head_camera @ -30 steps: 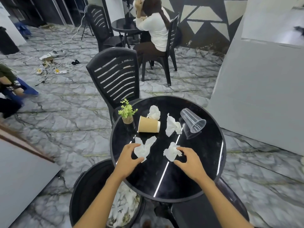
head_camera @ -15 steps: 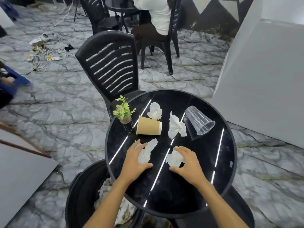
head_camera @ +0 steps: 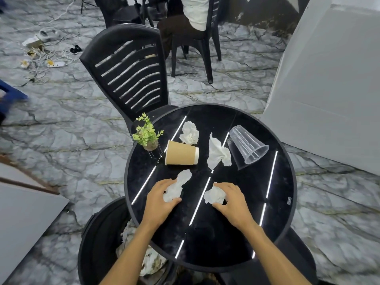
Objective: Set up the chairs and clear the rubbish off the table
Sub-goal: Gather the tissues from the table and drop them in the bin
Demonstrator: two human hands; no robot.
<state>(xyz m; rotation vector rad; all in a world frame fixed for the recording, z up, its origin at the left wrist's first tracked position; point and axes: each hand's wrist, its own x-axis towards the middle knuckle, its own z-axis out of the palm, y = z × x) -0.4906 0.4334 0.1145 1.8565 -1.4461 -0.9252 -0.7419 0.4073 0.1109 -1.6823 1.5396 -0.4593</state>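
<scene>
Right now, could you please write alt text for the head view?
Both hands close on crumpled tissues on a round black table: left hand, right hand. Beyond lie two more tissues, a tipped paper cup and a clear plastic cup.

Bright, even overhead light streaks white glare across the glossy table — edges bowed, left side motion-blurred.

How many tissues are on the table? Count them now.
4: one under the left hand, one under the right hand, one behind the paper cup, one beside the plastic cup.
</scene>
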